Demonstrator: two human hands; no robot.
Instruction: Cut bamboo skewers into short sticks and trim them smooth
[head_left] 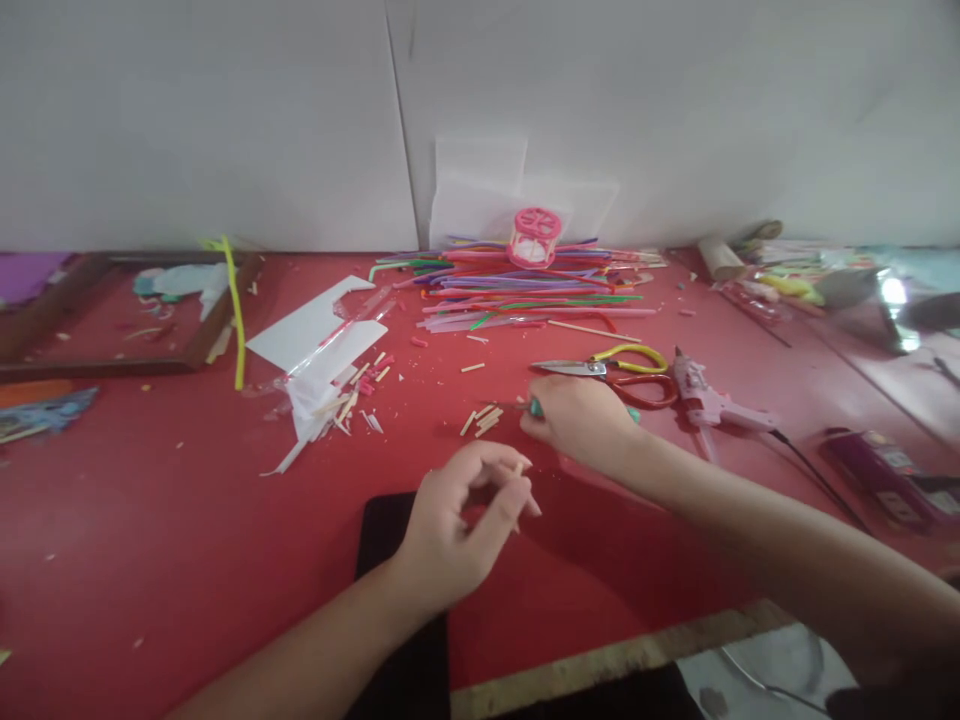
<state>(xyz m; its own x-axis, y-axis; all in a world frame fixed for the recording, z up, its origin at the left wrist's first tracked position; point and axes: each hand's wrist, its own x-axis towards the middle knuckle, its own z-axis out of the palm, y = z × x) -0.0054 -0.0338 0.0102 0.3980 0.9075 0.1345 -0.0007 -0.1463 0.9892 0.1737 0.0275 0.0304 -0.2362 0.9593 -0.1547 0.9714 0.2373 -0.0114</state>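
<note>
My left hand (456,520) pinches a short wooden stick piece (517,469) between thumb and forefinger, above the red table. Farther right, my right hand (577,415) is closed around a teal-handled tool (536,408). Its thin tip points left, but my fingers hide most of it, so its kind is unclear. Between and just beyond the hands lies a small group of cut wooden stick pieces (487,418). Scissors (600,370) with one yellow and one red handle rest right behind my right hand.
A pink glue gun (705,395) with a cord lies at right. Pipe cleaners (517,290) are piled at the back beneath a small pink drum-shaped piece (535,238). White paper (307,335) and scraps lie left. A black phone-like slab (381,525) sits under my left wrist.
</note>
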